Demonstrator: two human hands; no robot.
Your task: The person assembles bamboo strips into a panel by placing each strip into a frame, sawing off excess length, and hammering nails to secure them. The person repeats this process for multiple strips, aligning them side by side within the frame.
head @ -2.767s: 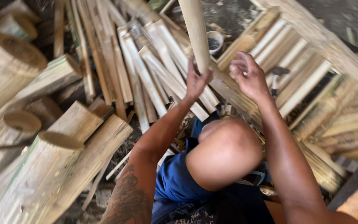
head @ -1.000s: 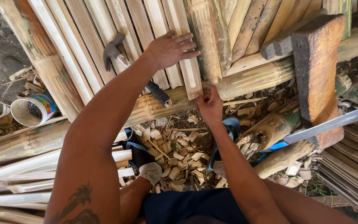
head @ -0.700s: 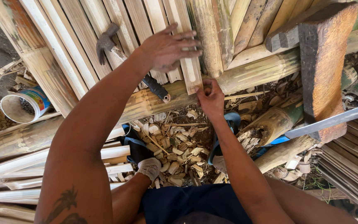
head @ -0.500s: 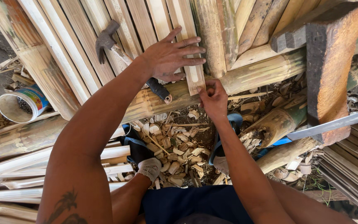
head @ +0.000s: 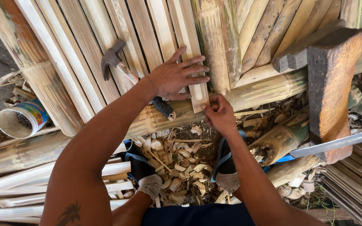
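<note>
Head view is showing a wide panel of split bamboo slats (head: pixel 118 37) lying across a thick bamboo pole (head: pixel 269 86). A dark wooden block (head: pixel 332 88) is standing at the right, with a long knife blade (head: pixel 336 143) crossing its lower part. The left hand (head: pixel 177 77) is pressing flat, fingers spread, on one pale slat (head: pixel 191 54). The right hand (head: pixel 219 115) is pinching that slat's lower end. A hammer (head: pixel 122 69) is lying on the slats, just beside the left wrist. A small can (head: pixel 19 121) is sitting at the left.
</note>
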